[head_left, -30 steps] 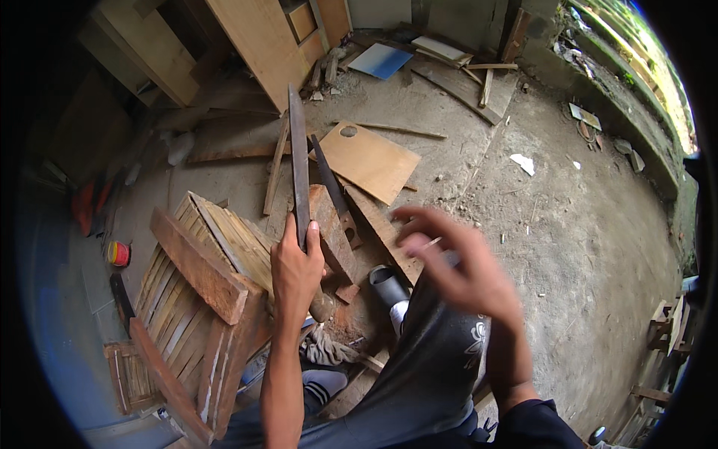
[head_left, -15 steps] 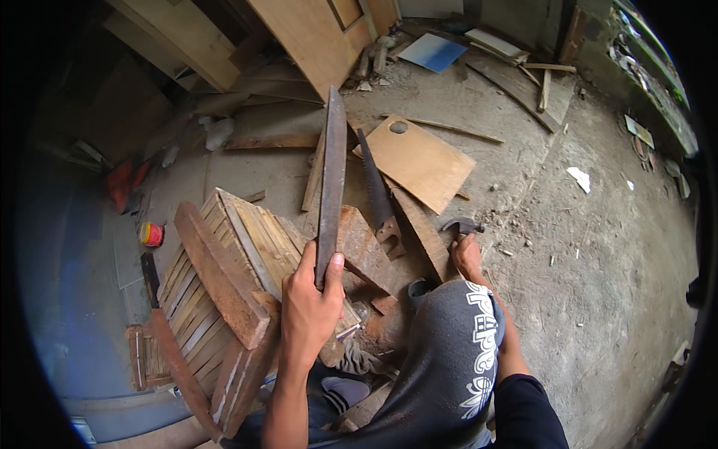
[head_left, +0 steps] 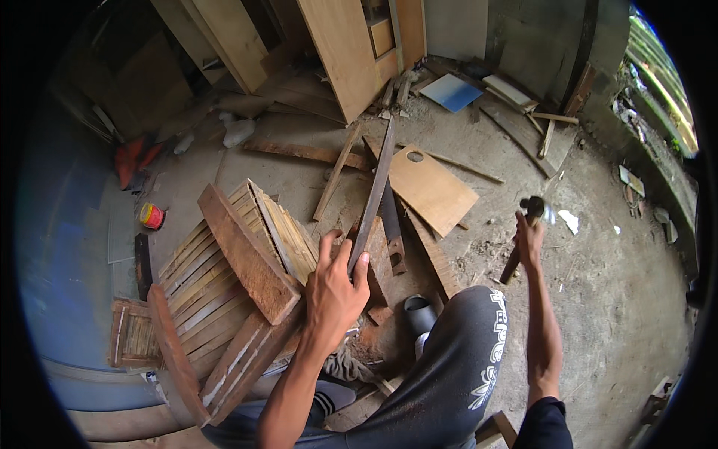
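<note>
My left hand is closed on the lower end of a long dark flat bar, which tapers to a tip and points up and away from me. A rusty-brown wooden block sits just right of that hand; whether the bar touches it I cannot tell. Off to the right, my right hand grips a hammer, its head up and a little blurred. Behind the bar lies a handsaw, partly covered by it. A slatted wooden piece with brown boards stands left of my left hand.
A light plywood panel with a round hole lies ahead, beside a long plank. A grey cup stands near my knee. At the left are a red-and-yellow tub and a small slatted frame. Scraps litter the concrete floor.
My right hand has lifted the hammer from near the floor by my knee, up and to the right. The bar in my left hand now leans further right.
</note>
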